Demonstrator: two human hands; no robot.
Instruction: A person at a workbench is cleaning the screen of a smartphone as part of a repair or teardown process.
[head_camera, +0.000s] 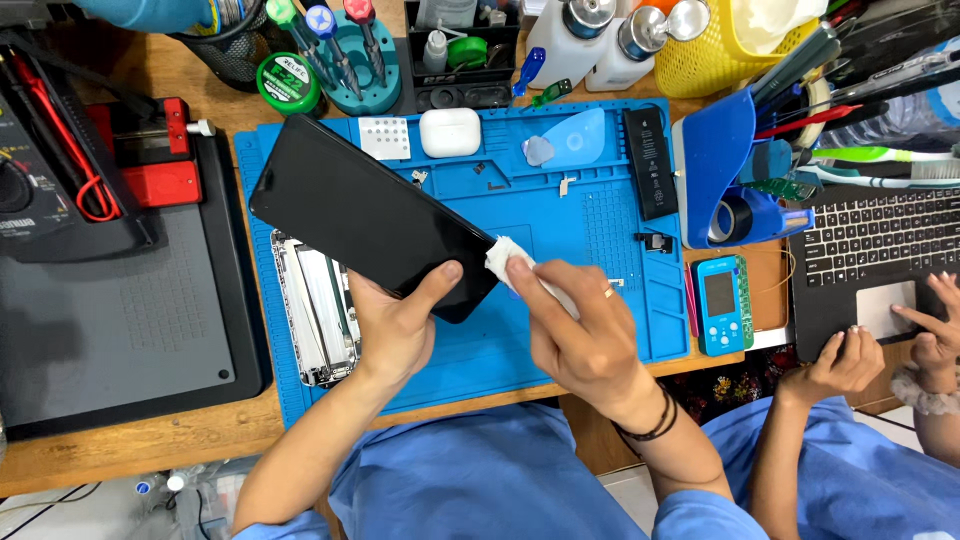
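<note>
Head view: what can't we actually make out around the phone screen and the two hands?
- Black phone screen: underside hidden; near corner covered by the left hand thumb.
- White wipe: mostly hidden under the right hand fingers.
- Silver phone frame: partly hidden by the screen and left hand.
- Blue mat: small loose parts too small to identify.
- Laptop: cut off by the right edge; another person's hands cover the trackpad.

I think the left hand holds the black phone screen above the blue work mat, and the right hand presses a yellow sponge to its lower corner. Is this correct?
Not quite. In the head view the right hand presses a small white cloth pad, not a yellow sponge, to the lower corner. The left hand does hold the black phone screen above the blue work mat.
</note>
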